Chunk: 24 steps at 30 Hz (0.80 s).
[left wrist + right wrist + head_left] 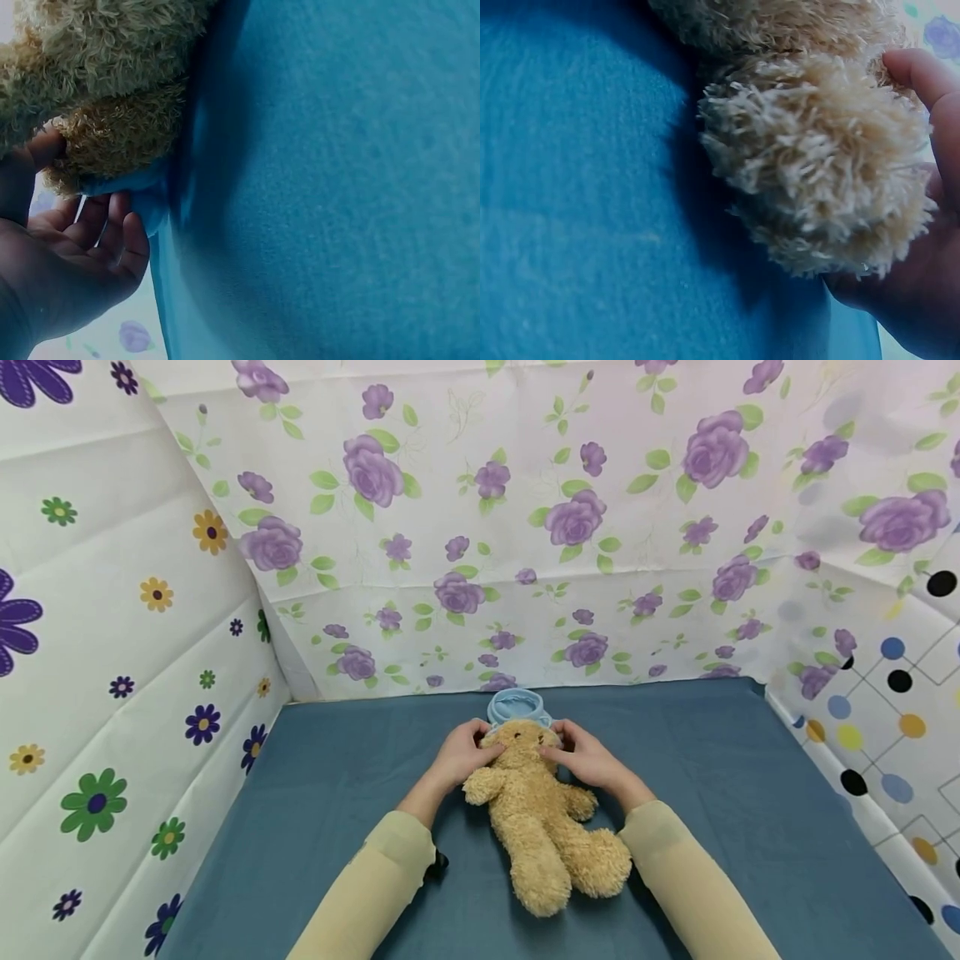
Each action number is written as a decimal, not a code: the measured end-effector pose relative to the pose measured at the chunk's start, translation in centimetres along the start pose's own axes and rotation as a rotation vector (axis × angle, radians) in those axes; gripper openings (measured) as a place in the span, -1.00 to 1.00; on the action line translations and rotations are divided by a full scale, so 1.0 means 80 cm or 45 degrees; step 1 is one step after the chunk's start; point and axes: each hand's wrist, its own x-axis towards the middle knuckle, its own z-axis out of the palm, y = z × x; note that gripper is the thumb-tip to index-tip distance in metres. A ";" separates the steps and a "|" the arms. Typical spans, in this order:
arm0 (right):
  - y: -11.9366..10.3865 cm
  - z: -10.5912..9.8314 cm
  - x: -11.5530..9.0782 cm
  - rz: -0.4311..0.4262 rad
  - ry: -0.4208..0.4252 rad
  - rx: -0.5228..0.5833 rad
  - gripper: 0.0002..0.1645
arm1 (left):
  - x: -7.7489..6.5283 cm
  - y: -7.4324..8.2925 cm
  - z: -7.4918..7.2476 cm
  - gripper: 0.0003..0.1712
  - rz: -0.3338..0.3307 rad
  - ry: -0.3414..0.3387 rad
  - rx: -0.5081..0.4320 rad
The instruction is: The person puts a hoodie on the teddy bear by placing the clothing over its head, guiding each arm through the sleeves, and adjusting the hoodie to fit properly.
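A tan, curly-furred teddy bear [528, 802] lies face up on the blue-grey tabletop, its head toward the back and its legs toward the person. Against the top of its head is a light blue fabric hat [516, 705]. My left hand [462, 753] grips the left side of the head, thumb on the fur; in the left wrist view its fingers [114, 229] curl beside blue cloth under the head. Opposite it, my right hand [592, 758] holds the other side, thumb near the muzzle. In the right wrist view an arm of the bear hides most of its fingers.
A blue-grey cloth [360, 760] covers the table. Behind it hangs a purple-rose curtain [480, 527]; a flower-print sheet [112, 693] and a dotted sheet [885, 735] stand at the sides. Something small and black [437, 865] shows by the left cuff.
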 end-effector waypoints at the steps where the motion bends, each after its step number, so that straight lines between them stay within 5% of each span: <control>1: -0.001 0.001 0.000 -0.007 0.002 0.000 -0.48 | -0.001 0.000 0.000 -0.80 0.016 0.000 0.001; 19: -0.008 0.010 0.001 -0.178 0.111 -0.089 -0.67 | -0.003 -0.016 0.008 -0.44 0.232 0.195 -0.007; 24: -0.012 0.015 -0.002 -0.241 0.152 -0.083 -0.68 | -0.007 -0.022 0.007 -0.47 0.262 0.199 -0.022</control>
